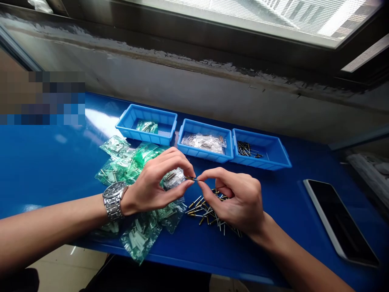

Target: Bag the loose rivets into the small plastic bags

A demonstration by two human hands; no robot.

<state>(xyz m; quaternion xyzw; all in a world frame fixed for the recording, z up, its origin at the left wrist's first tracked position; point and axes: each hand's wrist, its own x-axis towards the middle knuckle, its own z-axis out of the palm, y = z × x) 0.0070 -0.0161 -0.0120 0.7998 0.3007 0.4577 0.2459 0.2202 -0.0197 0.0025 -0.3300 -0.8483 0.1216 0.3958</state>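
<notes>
Between my two hands is a small pop rivet [192, 178] with a dark and brassy body and a thin metal pin. The thumb and forefinger of my left hand [164, 178] pinch one end. My right hand [235, 196] pinches the other end the same way. Below my right hand lies a loose pile of pop rivets [200, 209], partly hidden by that hand. Green-tinted plastic bags [141, 237] with small pale and metal parts spread around and under my left hand, which wears a metal wristwatch [114, 198].
Three blue bins stand along the back: the left bin [124, 123] holds a green bag, the middle bin [206, 155] clear bags of parts, the right bin [273, 156] dark rivets. A phone [340, 221] lies on the blue table [60, 170] at right. Behind is a wall with a window.
</notes>
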